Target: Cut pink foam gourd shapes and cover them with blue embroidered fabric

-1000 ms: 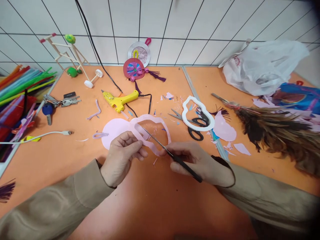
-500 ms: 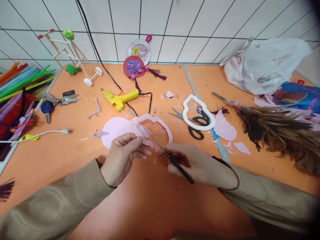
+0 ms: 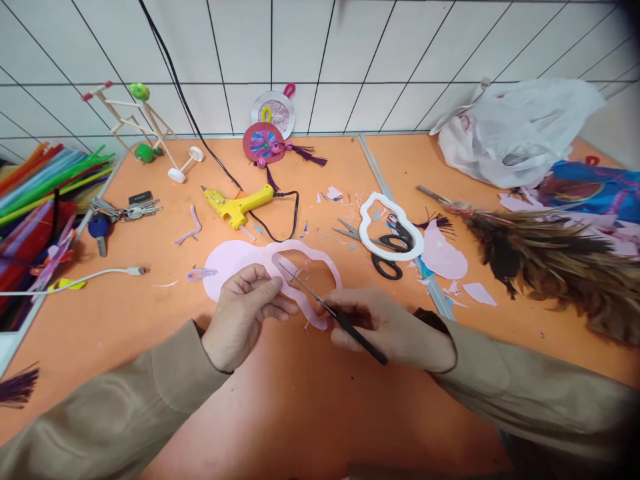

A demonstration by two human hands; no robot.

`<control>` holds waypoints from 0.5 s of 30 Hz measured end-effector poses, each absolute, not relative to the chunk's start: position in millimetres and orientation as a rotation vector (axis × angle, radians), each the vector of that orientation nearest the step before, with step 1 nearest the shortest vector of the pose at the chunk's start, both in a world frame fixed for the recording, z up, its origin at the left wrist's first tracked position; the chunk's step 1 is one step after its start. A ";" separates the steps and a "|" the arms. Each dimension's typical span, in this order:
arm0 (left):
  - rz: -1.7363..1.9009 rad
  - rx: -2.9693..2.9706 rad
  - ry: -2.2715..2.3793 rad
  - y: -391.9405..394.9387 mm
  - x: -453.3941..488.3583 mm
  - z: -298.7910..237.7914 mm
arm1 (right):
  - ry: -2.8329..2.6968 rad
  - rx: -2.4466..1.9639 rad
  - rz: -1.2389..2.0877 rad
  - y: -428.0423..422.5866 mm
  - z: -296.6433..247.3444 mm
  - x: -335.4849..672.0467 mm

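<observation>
My left hand (image 3: 245,317) pinches the near edge of a pink gourd-shaped foam outline (image 3: 320,263) held just above the orange table (image 3: 150,307). My right hand (image 3: 390,327) grips small thin scissors (image 3: 330,310) with black handles, their blades pointing up-left into the outline's opening close to my left fingers. A solid pink foam gourd piece (image 3: 227,260) lies flat behind my left hand. Small pink scraps are scattered around the cut.
A yellow glue gun (image 3: 240,203) with a black cord lies behind. A white gourd outline (image 3: 387,223) rests over black-handled scissors (image 3: 387,257). Feathers (image 3: 550,260) and a plastic bag (image 3: 515,130) are at right; pipe cleaners (image 3: 40,193), keys (image 3: 120,213) and a white cable (image 3: 90,275) at left.
The scissors' blades have worked slightly along the inside of the pink outline, and my right hand has shifted a little left. My left hand keeps its pinch. The view tilted slightly.
</observation>
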State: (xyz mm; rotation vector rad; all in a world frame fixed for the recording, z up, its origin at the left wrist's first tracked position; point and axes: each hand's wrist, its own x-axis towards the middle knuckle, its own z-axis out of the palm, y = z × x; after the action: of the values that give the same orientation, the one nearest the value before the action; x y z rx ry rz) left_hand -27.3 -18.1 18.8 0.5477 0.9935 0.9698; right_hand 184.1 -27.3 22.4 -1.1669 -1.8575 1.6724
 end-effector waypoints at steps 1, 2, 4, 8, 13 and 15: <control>0.976 0.546 0.989 -18.2 -27.3 18.9 | -1.858 -1.166 1.681 -27.2 23.1 183.4; 0.981 0.542 0.984 -18.1 -27.3 18.8 | -1.856 -1.163 1.689 -27.0 23.5 182.9; 0.991 0.532 0.971 -17.5 -27.6 18.6 | -1.856 -1.158 1.695 -26.6 23.6 182.1; 0.979 0.524 0.957 -16.0 -28.7 18.5 | -1.895 -1.131 1.690 -26.0 24.1 180.7; 0.965 0.517 0.985 -15.5 -29.8 18.2 | -1.882 -1.143 1.702 -27.6 25.7 180.2; 0.969 0.497 0.994 -15.4 -29.9 17.8 | -1.932 -1.158 1.611 -28.9 25.0 181.2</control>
State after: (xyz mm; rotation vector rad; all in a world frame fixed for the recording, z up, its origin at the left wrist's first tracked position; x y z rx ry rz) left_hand -29.9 -15.4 17.8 0.4966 0.9937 0.9692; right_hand 181.2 -28.9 25.0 -1.1576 -1.9316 1.6110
